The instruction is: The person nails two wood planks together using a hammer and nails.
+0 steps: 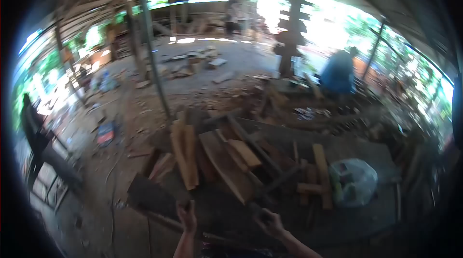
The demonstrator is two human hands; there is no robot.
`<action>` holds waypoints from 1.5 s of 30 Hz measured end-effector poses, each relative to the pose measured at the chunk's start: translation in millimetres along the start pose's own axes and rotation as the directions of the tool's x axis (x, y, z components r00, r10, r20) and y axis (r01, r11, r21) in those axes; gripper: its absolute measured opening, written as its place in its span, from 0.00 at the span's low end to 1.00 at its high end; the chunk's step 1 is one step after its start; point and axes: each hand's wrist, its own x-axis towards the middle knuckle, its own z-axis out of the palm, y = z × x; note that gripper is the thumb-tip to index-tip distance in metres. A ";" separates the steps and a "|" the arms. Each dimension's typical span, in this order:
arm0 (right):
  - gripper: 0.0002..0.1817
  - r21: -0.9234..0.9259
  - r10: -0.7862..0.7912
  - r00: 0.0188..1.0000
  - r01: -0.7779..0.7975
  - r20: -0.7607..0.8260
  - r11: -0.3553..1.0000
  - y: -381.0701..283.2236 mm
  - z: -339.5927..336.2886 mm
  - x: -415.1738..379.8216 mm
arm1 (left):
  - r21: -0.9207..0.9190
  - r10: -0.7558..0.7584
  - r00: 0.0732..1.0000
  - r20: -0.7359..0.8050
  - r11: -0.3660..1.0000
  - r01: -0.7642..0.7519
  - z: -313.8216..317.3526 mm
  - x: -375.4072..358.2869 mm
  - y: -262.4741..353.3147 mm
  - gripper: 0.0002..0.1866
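My left hand [187, 217] is at the bottom centre, fingers curled at the near end of a dark wooden board [156, 194]. Further right, my right hand [271, 223] is closed around a small dark thing [257, 210], too blurred to name. Just beyond both hands lie a wide brown plank [224, 164], pale narrow planks [184, 154] and a short light block [245, 153]. A dark bar [284, 179] slants past the right hand. Its far end is near several crossed wood strips [311, 188].
A clear plastic bag [354, 182] with green contents sits on the dark worktop [381, 159] at the right. Posts [154, 50] hold up the roof. Scrap wood [195, 62] covers parts of the ground. A blue-clad person [337, 72] is at the back right.
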 end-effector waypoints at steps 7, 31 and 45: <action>0.26 -0.438 0.403 0.908 -0.317 0.116 0.841 70.4 76.9 0.7 | 0.027 -0.075 0.954 -0.291 0.996 0.086 -92.6 94.4 -133.1 0.24; 0.19 -0.026 0.659 0.736 -0.670 -0.153 0.742 86.3 150.9 99.8 | 0.705 -0.159 0.727 0.668 0.447 -0.550 -26.4 75.8 -130.6 0.28; 0.20 -0.021 0.718 0.681 -0.727 -0.140 0.686 127.2 189.3 178.4 | 0.719 -0.207 0.714 0.669 0.422 -0.552 -27.2 82.9 -136.2 0.31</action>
